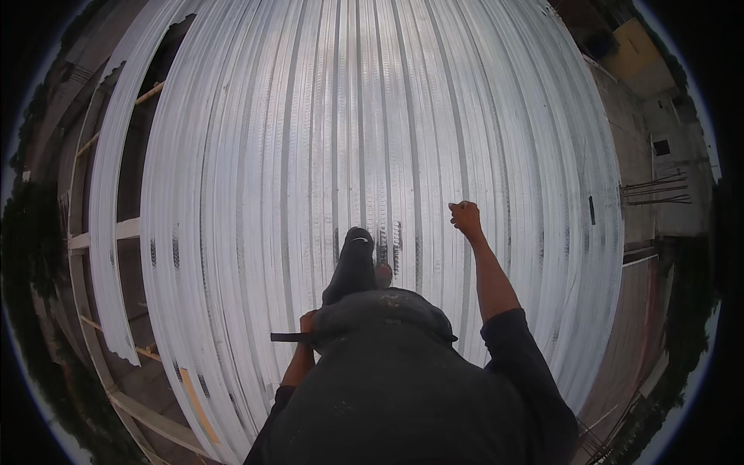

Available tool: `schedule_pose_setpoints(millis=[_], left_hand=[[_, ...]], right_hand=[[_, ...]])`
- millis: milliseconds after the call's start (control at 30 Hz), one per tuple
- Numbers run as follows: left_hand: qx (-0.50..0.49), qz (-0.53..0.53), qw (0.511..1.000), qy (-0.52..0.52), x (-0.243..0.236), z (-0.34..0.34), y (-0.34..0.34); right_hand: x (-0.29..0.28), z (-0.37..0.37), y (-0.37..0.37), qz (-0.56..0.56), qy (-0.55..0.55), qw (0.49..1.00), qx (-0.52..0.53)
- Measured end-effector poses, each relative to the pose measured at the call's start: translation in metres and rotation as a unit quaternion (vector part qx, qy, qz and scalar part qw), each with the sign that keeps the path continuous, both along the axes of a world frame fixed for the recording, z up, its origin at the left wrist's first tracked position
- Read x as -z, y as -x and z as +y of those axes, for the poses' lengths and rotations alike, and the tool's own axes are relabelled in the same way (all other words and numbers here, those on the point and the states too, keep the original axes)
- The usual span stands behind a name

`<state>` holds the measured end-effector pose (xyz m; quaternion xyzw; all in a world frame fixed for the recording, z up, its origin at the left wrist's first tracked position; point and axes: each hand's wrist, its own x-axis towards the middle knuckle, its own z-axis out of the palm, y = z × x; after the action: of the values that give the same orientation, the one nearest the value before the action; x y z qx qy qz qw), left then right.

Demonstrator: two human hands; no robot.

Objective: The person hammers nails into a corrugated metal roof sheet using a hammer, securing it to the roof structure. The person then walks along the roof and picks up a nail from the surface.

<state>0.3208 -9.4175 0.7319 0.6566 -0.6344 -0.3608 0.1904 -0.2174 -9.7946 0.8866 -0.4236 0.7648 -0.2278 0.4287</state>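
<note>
My right hand (pixel 466 218) is out to the right above a ribbed metal roof sheet (pixel 434 155), its fingers curled closed. A tiny pale spot shows at the fingertips, too small to name. Close to my waist on the left is my left hand (pixel 308 320), its fingers mostly hidden by my dark clothing. Just below that hand a dark flat strip (pixel 288 337) sticks out sideways; whether the hand touches it I cannot tell. One dark shoe (pixel 357 239) of mine is forward on the metal, and part of the other foot shows beside it.
Left of the sheets runs a gap with wooden battens (pixel 150 93) and concrete beams (pixel 128 228). A narrow loose sheet (pixel 108 194) lies across it. A small dark strip (pixel 592 210) rests at right. Past the right edge, rebar (pixel 659 188) juts from a concrete wall (pixel 682 163).
</note>
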Motion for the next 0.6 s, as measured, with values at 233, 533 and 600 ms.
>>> schedule_pose_setpoints(millis=[233,533,600], left_hand=[[-0.153,-0.063,0.968,-0.191,-0.021,-0.252,0.027],[-0.395,0.138,0.9,-0.125,-0.117,-0.77,0.045],[-0.336,0.18,0.916,-0.122,-0.166,-0.869,0.063]], right_hand=[[0.042,-0.189,-0.049,-0.069,-0.07,0.993,-0.064],[0.043,-0.323,0.052,0.009,-0.256,0.962,-0.098],[0.041,-0.367,0.073,-0.042,-0.293,0.954,0.048]])
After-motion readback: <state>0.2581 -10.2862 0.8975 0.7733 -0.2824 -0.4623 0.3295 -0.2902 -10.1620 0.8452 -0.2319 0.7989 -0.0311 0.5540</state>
